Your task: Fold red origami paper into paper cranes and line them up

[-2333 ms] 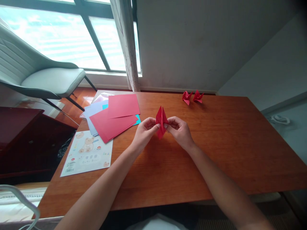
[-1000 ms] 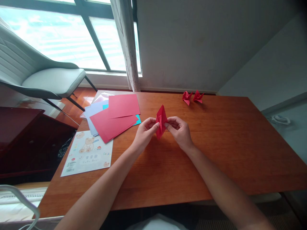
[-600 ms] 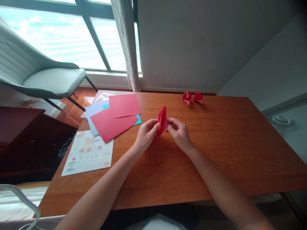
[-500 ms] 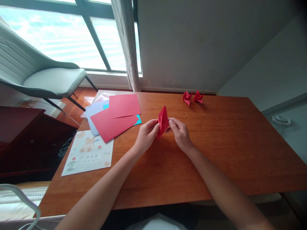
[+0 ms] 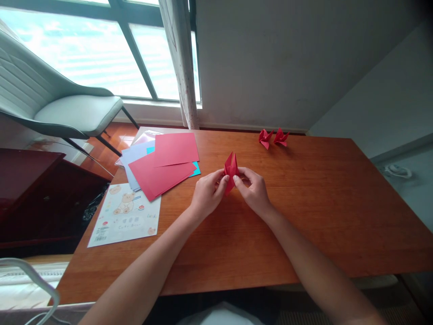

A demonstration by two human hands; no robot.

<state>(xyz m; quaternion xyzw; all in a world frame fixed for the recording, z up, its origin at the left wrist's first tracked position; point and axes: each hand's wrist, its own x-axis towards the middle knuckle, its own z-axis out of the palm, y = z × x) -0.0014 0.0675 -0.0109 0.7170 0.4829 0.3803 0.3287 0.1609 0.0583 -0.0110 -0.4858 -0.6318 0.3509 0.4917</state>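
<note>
Above the middle of the wooden table [image 5: 321, 216] I hold a small folded red paper piece [image 5: 231, 165] between both hands. My left hand [image 5: 207, 192] pinches its left side with thumb and fingers closed. My right hand [image 5: 253, 188] pinches the right side, fingers curled round the lower part. Only the upper point of the paper shows above my fingertips.
Two finished red paper figures [image 5: 273, 137] stand at the table's far edge. Red paper sheets [image 5: 165, 162] lie over pale blue and cyan ones at the left, with a bear-printed paper pack [image 5: 125, 215] nearer me. A grey chair [image 5: 57, 108] stands by the window.
The red piece has been folded narrower and sits lower between my fingers. My right hand has closed in toward the left one.
</note>
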